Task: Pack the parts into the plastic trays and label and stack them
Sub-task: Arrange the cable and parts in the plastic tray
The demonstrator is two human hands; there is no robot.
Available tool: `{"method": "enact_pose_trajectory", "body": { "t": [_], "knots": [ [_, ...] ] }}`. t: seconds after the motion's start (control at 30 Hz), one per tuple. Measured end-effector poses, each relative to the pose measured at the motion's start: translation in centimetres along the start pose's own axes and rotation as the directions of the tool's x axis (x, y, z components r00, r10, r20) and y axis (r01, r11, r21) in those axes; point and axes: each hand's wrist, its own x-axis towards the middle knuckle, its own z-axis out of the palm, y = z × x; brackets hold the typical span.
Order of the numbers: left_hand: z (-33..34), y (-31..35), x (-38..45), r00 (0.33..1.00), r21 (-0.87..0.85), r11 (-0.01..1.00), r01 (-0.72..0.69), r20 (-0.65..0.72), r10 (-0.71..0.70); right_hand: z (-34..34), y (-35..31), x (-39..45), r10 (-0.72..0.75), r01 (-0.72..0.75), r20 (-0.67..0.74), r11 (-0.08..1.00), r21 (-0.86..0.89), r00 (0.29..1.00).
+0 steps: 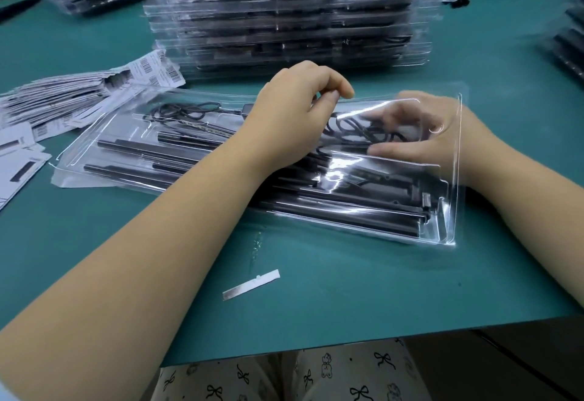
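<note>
**Packing step: cable going into the tray's far pocket**

Your tray [104, 160] lies flat on the mat [347, 290], just in front of the finished stack [284, 21]. Black rods [142, 149] already sit in the near channels; one coiled cable [180, 109] is in the left far pocket.

Left hand [297, 106]: fingers curled over the tray's far edge, thumb meeting fingertips; whether it pinches a cable, you cannot tell. Right hand [420, 135]: fingers spread flat, seen through the clear raised flap, pressing on the right cable coil [354, 135].

Judgement: packing not finished. Next calls for seating that coil fully below the rim, then a label from the pile [57, 100] at left, then stacking.
</note>
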Motion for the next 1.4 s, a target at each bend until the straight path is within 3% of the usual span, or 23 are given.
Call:
{"method": "enact_pose_trajectory", "body": {
  "t": [0.2, 0.43, 0.73, 0.8, 0.97, 1.07, 1.17, 1.23, 1.4],
  "knots": [
    [0.1, 0.0, -0.1, 1.000, 0.077, 0.997, -0.007, 0.000, 0.007, -0.2, 0.3, 0.5, 0.048, -0.047, 0.160, 0.999, -0.010, 0.986],
    [0.0, 0.2, -0.4, 1.000, 0.113, 0.994, -0.016, 0.010, 0.015, -0.3, 0.7, 0.4, 0.108, -0.095, 0.136, 0.991, -0.099, 0.985],
    [-0.1, 0.2, -0.5, 1.000, 0.123, 0.992, -0.013, 0.010, 0.012, 0.1, -0.5, 0.5, -0.128, 0.153, 0.164, 0.977, -0.146, 0.978],
    [-0.3, 0.1, -0.5, 0.998, 0.129, 0.991, -0.022, 0.061, 0.015, 0.1, -0.3, 0.5, -0.136, 0.155, 0.157, 0.981, -0.117, 0.978],
    [-1.9, -0.8, -0.4, 0.932, 0.115, 0.992, -0.047, 0.362, 0.002, 0.0, 0.4, 0.3, 0.015, -0.009, 0.157, 0.999, -0.038, 0.988],
    [-2.2, -1.0, -0.5, 0.931, 0.059, 0.998, -0.032, 0.365, 0.008, -0.5, 1.1, 0.3, 0.043, -0.011, 0.252, 0.992, -0.127, 0.967],
    [-2.0, -0.9, -0.7, 0.931, 0.061, 0.998, -0.007, 0.364, -0.016, -1.4, 2.4, 0.2, 0.207, -0.141, 0.306, 0.964, -0.224, 0.929],
    [-2.0, -0.9, -0.8, 0.932, 0.065, 0.998, -0.017, 0.361, -0.008, -1.3, 2.2, 0.3, 0.133, -0.055, 0.336, 0.971, -0.232, 0.933],
    [-2.1, -0.9, -1.0, 0.939, 0.061, 0.997, -0.054, 0.342, 0.030, -0.3, 0.3, 0.1, -0.110, 0.162, 0.230, 0.961, -0.224, 0.967]
  ]
}}
